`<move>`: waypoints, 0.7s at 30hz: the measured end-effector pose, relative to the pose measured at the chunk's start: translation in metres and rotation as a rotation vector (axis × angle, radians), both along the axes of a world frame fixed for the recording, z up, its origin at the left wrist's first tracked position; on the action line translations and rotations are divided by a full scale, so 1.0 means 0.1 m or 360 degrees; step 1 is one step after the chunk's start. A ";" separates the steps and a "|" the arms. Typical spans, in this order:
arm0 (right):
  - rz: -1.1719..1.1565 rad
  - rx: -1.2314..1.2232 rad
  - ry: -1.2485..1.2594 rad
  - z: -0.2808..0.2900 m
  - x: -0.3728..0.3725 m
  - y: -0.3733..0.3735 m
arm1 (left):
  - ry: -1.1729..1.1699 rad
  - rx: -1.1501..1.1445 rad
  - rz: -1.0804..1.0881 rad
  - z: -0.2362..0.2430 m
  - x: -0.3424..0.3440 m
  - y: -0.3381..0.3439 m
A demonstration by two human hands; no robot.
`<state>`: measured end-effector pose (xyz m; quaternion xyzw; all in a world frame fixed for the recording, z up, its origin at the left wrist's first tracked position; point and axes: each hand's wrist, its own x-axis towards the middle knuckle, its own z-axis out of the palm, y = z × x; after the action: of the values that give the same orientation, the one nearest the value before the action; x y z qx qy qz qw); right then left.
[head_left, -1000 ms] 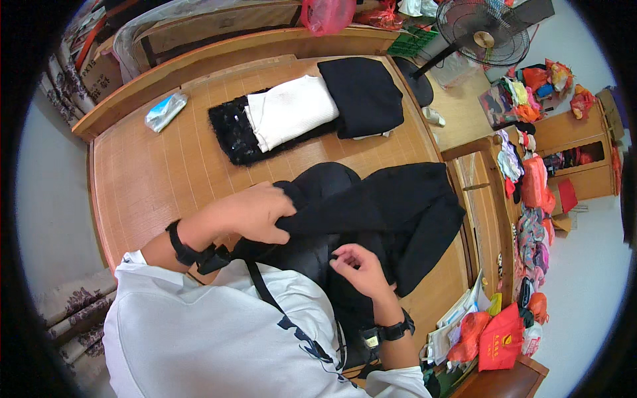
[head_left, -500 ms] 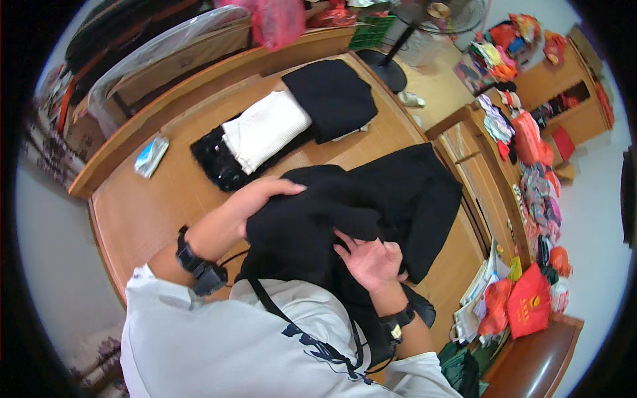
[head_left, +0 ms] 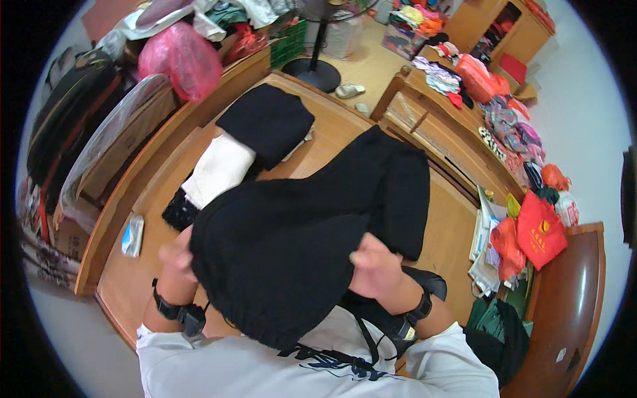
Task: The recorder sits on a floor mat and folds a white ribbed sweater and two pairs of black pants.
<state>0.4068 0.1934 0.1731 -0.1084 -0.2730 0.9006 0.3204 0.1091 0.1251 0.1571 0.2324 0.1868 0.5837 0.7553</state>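
Observation:
A large black garment (head_left: 285, 232) is stretched out between my hands, with a gathered edge near my body. Its far end lies on the wooden bed board and bends over at the right; whether it is trousers or a top I cannot tell. My left hand (head_left: 176, 255) is closed on its left edge, fingers partly hidden behind the cloth. My right hand (head_left: 375, 272), slightly blurred, grips the right edge. Beyond it lie a folded black garment (head_left: 265, 123), a white ribbed folded garment (head_left: 222, 166) and a shiny black piece (head_left: 178, 211), partly covered.
A blue-and-white packet (head_left: 133, 235) lies on the bed board (head_left: 149, 199) at the left. A wooden rail (head_left: 192, 113) borders the far left side. Clothes and red bags (head_left: 541, 229) line the right. A fan base (head_left: 312, 74) stands on the floor beyond.
Both hands have taken hold of the black garment's edges and spread it wider. My right hand has gone from open fingers to a closed grip. The view has shifted too.

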 end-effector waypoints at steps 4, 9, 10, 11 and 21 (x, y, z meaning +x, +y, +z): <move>0.0300 0.0157 -0.0020 -0.06 0.03 -0.21 | 0.0351 0.0340 -0.0139 -0.22 -0.11 -0.16; 0.0671 0.1791 -0.0642 0.39 0.03 -0.22 | 0.0484 0.0123 -0.0145 -0.33 -0.10 -0.38; 0.0614 0.1937 -0.0784 0.42 0.11 -0.21 | 0.0481 0.0055 -0.0129 -0.30 -0.07 -0.42; 0.0388 0.2064 -0.0906 0.46 0.21 -0.19 | 0.0482 0.0016 -0.0107 -0.25 -0.04 -0.43; -0.0932 0.2752 -0.1236 0.51 0.49 -0.06 | 0.0280 0.0122 -0.0897 0.24 0.52 0.13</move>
<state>0.4555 0.1873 0.2239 -0.1881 -0.8845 0.1789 0.3876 0.1612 0.1378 0.1816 0.3532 0.1575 0.3351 0.8591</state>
